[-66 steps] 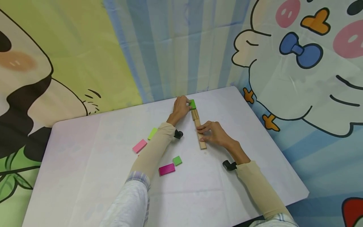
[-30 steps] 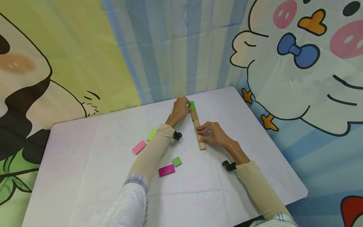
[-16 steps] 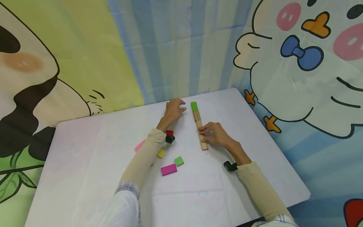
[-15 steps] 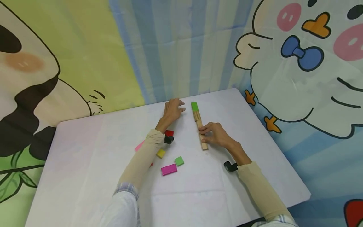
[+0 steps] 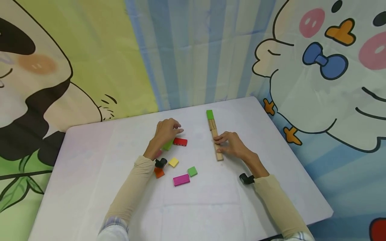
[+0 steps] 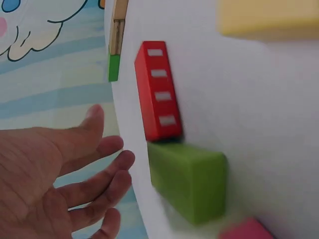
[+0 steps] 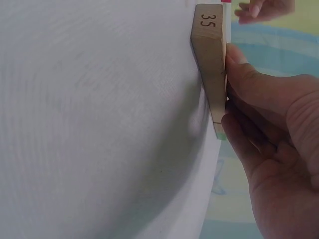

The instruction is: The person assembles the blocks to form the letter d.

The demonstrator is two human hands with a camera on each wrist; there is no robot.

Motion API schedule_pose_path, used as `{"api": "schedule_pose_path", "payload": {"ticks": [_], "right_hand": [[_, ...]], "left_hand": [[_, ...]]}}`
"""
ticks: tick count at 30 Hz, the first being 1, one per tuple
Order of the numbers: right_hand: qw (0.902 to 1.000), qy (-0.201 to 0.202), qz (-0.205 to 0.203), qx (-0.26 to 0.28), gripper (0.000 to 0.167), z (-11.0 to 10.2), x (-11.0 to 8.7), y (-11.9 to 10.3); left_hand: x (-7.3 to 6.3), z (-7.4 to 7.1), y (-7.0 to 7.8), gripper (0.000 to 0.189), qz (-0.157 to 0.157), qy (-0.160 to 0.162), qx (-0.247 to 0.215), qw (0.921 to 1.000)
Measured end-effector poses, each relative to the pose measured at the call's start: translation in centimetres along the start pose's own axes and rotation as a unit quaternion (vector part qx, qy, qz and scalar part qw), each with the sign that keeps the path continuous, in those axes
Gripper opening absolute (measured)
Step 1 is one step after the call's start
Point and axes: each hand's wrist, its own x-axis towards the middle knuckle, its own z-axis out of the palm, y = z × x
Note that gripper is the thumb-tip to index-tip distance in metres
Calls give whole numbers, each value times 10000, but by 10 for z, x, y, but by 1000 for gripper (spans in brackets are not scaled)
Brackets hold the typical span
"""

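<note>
My left hand (image 5: 164,131) hovers over the left-middle of the table, fingers loosely bent around nothing. Close by lie a red block (image 5: 180,142) with white marks and a lime green block (image 5: 167,145), which appear to touch end to end in the left wrist view. My right hand (image 5: 235,145) rests its thumb and fingertips on the upper face of a plain wooden block (image 5: 219,156). That block, marked 35 on its end in the right wrist view, is the near end of a straight row. Farther along are grooved wood pieces (image 5: 212,124) and a bright green block (image 5: 209,114).
Toward the front of the white table (image 5: 205,217) are a magenta block (image 5: 181,180), a small green block (image 5: 192,171), a yellow block (image 5: 173,162) and an orange block (image 5: 159,172). A pink block (image 5: 158,153) is partly hidden by the left wrist. Cartoon-print cloth (image 5: 193,67) hangs behind.
My left hand has let go of the bright green block at the row's far end and moved left and nearer, uncovering the red, yellow and orange blocks. The right hand stays on the row.
</note>
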Motion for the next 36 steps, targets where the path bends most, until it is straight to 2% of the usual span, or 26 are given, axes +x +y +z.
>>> {"api": "schedule_pose_path", "payload": {"ticks": [3, 6, 8, 11, 18, 23, 30, 36], "right_hand": [[10000, -14, -35, -21, 41, 2, 0, 1], [10000, 11, -51, -58, 41, 3, -1, 1], [10000, 17, -26, -27, 41, 2, -1, 1], [10000, -2, 46, 26, 40, 1, -1, 0], [10000, -5, 41, 16, 40, 2, 1, 0], [10000, -10, 49, 14, 39, 4, 0, 1], [9999, -4, 107, -16, 40, 3, -2, -1], [10000, -1, 31, -30, 40, 2, 0, -2]], "left_hand": [[-19, -5, -10, 36, 94, -140, -35, 9999], [-32, -7, -18, 38, 428, -232, -167, 9987], [-37, -7, -21, 38, 679, -263, -253, 9970], [-42, -5, -23, 36, 872, -295, -340, 9952], [-45, -2, -21, 25, 988, -209, -321, 9944], [-44, -1, -20, 28, 1047, 31, -100, 9945], [-44, 1, -19, 29, 919, -165, 4, 9956], [-41, 5, -20, 24, 892, -37, 156, 9959]]}}
